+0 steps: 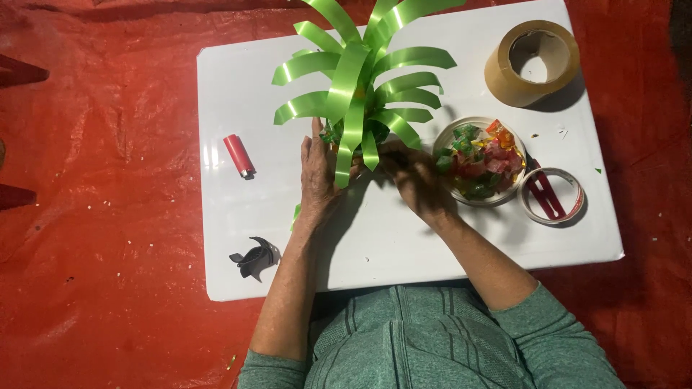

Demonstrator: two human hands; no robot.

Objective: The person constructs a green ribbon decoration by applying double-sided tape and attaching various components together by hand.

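A green plastic palm-like craft (360, 79) with curled strip leaves stands on the white board (238, 238). My left hand (318, 173) rests flat against its base on the left side. My right hand (417, 184) is blurred and reaches in under the leaves from the right, touching the base; whether it holds anything is hidden. A small bowl (443, 137) of colourful wrapped sweets sits just right of my right hand.
A red lighter (238, 155) lies left of the craft. A dark plastic scrap (254, 258) lies near the board's front left. A brown tape roll (532, 61) stands at the back right, a thin tape ring with red scissors (551, 194) beside the bowl. Red sheeting (101, 180) surrounds the board.
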